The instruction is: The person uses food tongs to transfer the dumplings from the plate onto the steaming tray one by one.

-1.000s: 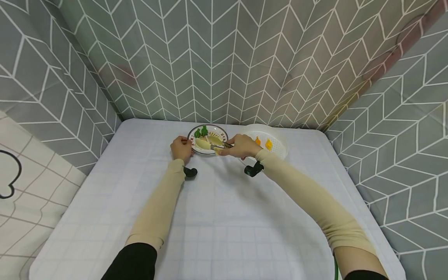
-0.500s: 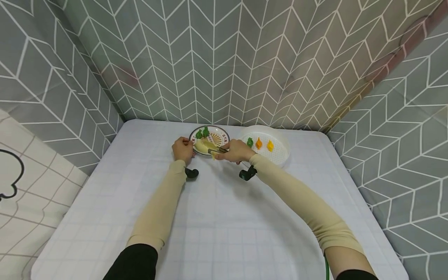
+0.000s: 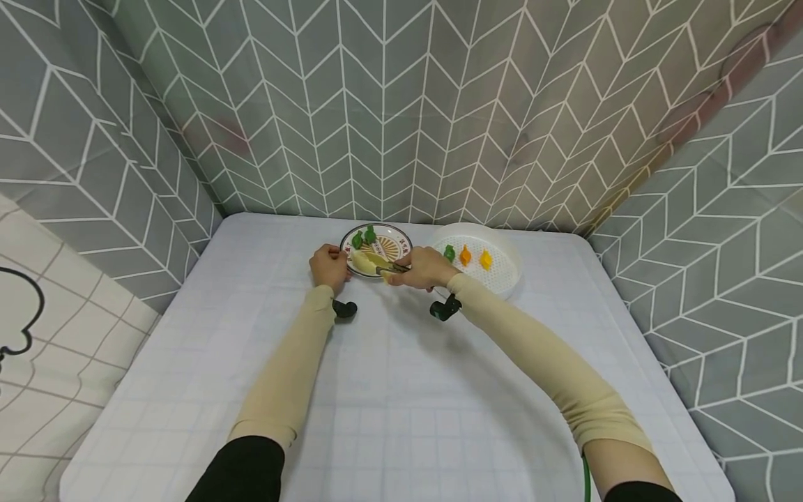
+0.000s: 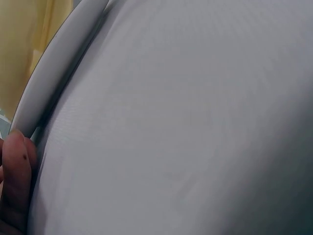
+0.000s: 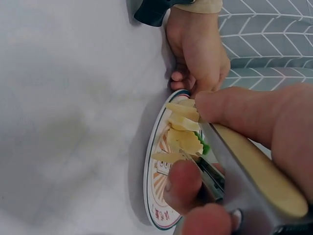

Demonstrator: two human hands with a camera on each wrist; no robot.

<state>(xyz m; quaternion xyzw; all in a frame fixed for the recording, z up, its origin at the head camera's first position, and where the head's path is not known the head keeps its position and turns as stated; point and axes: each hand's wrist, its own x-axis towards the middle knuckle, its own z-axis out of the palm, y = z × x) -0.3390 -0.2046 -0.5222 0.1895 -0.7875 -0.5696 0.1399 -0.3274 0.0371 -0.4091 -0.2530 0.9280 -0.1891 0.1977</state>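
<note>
My left hand [image 3: 329, 268] pinches the left rim of a round patterned plate [image 3: 398, 240]; in the left wrist view, the thumb [image 4: 17, 166] presses against that rim. Pale yellow slices [image 5: 183, 139] lie overlapping on the plate's near part, and green leafy pieces [image 3: 364, 237] sit behind them. My right hand [image 3: 422, 268] holds metal tongs [image 5: 232, 181] with a beige inlay on the handle. The tong tips reach in among the slices, with the thumb on one side and fingers curled on the other.
Right of the plate is a white round perforated tray [image 3: 505, 268], partly behind my right hand. It bears a green piece [image 3: 449, 253], an orange piece [image 3: 465, 256] and a yellow piece [image 3: 486, 260]. A patterned curtain [image 3: 376, 125] rises behind the white table [image 3: 351, 390].
My right hand and the tongs have shifted slightly left and nearer, bringing a slice toward the others on the plate. The tray's green piece has come into sight. My left hand stays at the rim.
</note>
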